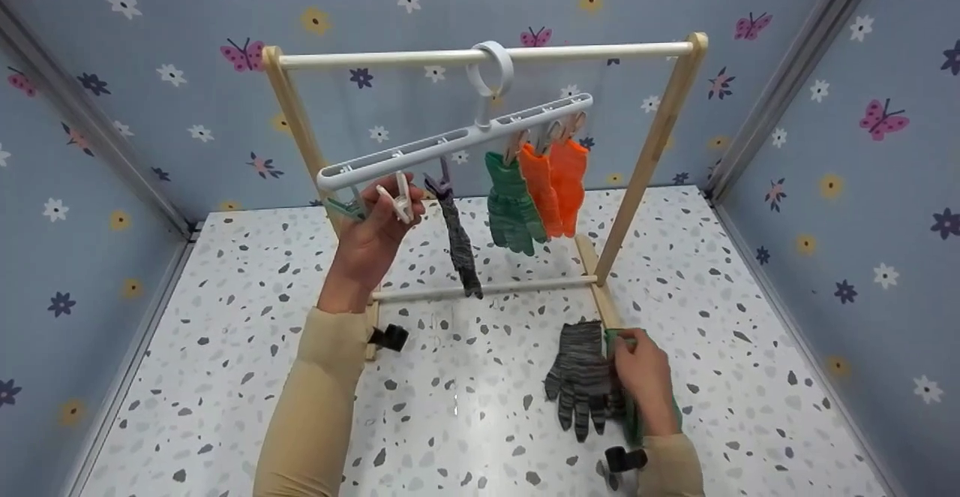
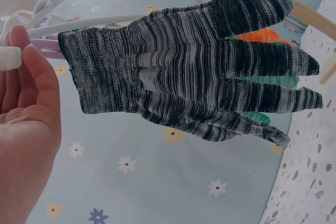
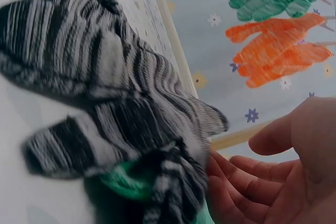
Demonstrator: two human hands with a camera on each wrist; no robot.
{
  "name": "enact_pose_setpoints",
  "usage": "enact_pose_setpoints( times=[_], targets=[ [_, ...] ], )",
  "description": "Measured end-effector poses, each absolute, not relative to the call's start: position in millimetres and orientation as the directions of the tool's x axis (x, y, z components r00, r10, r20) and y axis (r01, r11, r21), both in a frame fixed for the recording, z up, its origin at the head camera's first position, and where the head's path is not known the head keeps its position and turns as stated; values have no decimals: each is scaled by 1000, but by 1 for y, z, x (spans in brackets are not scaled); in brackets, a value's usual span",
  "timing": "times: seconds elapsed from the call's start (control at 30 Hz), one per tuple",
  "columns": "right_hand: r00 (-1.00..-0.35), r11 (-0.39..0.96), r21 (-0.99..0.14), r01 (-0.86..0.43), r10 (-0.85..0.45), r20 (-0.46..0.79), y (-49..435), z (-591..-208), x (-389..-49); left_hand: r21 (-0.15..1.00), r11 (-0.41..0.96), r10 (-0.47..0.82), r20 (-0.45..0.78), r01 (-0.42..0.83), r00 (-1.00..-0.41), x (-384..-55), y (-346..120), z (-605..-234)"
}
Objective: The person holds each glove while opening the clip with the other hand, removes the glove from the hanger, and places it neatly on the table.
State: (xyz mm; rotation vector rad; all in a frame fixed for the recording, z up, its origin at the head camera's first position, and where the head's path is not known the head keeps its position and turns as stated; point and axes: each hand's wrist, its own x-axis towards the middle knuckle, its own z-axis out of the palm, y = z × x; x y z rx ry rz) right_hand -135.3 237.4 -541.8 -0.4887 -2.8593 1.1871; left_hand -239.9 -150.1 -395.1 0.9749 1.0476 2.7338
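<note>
My left hand (image 1: 371, 234) pinches a white clothespin (image 1: 401, 198) under the left end of a white clip hanger (image 1: 420, 150). Beside it, a grey-and-black striped knit glove (image 2: 178, 72) hangs by its cuff from a purple clothespin (image 1: 443, 174). Down at the right, my right hand (image 1: 646, 377) touches gloves lying on the surface, its thumb apart from the fingers in the right wrist view. There lie another striped glove (image 1: 581, 373) and a green glove (image 1: 632, 418), largely hidden by that hand and the striped glove.
The hanger hooks by its ring (image 1: 491, 69) over the top bar (image 1: 390, 58) of a wooden rack and tilts down to the left. A green glove (image 1: 514, 204) and orange gloves (image 1: 566, 189) hang on its right half. A green clothespin (image 1: 347, 208) hangs at its left end.
</note>
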Motion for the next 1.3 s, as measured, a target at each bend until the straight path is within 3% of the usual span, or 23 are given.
enact_pose_setpoints(
  times=[0.83,1.3],
  targets=[
    [-958,613,-748,257,262,-114,224,-532,-138,648,-748,259,484,144,-836,-239,-148,-406],
    [-980,616,-784,84,194,47,203,-512,-144,699,-668,187,492,258,-850,-240,-145,-412]
  ],
)
